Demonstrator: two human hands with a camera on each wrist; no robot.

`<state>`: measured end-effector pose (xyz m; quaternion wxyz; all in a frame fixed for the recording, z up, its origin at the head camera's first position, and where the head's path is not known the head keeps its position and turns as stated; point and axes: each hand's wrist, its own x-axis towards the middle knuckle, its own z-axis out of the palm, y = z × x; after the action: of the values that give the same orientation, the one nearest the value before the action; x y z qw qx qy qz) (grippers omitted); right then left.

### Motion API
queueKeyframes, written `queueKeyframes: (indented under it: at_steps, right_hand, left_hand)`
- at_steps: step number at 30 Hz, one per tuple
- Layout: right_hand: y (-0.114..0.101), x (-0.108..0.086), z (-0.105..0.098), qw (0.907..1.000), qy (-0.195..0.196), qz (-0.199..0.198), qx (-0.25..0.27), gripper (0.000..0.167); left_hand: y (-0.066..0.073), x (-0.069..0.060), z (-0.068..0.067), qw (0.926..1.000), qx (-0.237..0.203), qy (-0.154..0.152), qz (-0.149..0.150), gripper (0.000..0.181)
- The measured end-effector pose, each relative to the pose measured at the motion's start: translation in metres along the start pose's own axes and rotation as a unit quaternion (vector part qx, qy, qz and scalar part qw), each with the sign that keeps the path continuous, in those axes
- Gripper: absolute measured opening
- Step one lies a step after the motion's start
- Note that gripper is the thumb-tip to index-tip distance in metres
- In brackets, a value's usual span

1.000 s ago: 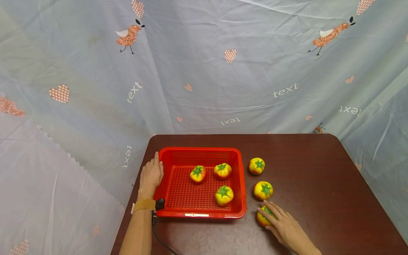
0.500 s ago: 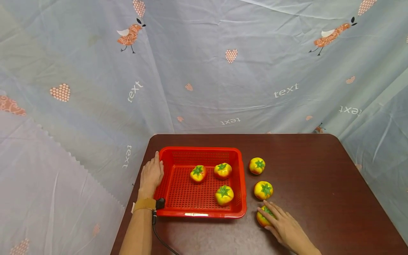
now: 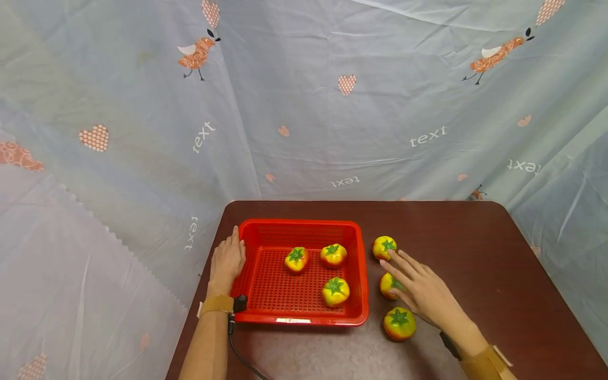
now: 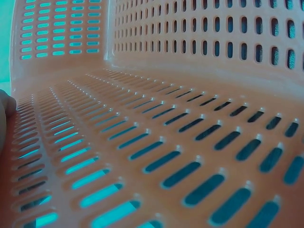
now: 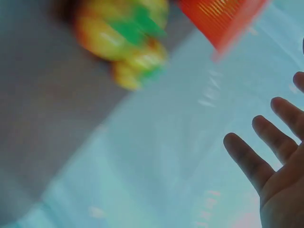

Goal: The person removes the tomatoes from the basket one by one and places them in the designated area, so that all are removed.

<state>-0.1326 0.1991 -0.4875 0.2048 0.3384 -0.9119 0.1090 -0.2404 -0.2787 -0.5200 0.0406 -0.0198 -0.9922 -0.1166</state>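
Note:
My left hand (image 3: 227, 260) holds the left rim of a red perforated basket (image 3: 280, 301); part of a finger (image 4: 5, 111) shows at the rim in the left wrist view. Inside the basket sit a left tomato (image 3: 296, 260), a back tomato (image 3: 333, 256) and a front tomato (image 3: 335, 292), all yellow-red with green leaf tops. My right hand (image 3: 425, 290) hovers with spread fingers, partly covering the middle tomato (image 3: 388, 285) of three to the basket's right. Its fingertips overlap the edge of the far tomato (image 3: 383, 246). The near tomato (image 3: 399, 324) lies uncovered. Between the spread fingers (image 5: 247, 159) there is nothing.
The dark brown table (image 3: 480, 264) extends to the right of the tomatoes. A pale blue printed curtain (image 3: 304, 105) hangs behind and on both sides. A black cable (image 3: 242, 361) runs from the left wrist over the table's front.
My right hand has come off the near tomato and moved away from me, over the middle one. The near tomato is now fully visible. My left hand and the basket stay put.

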Motion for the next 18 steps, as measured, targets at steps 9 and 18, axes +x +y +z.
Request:
queueKeyframes:
  at_steps: [9,18]
  right_hand:
    - [0.016,0.104,-0.027,0.9979,0.015,-0.059,-0.025,0.065]
    - [-0.004,0.169,0.004,0.9927,-0.033,-0.109,-0.038,0.060]
  left_hand:
    - [0.001,-0.001,0.002,0.9998,-0.001,-0.017,-0.010,0.055]
    - [0.001,0.001,-0.002,1.0000,0.000,-0.006,-0.008,0.055]
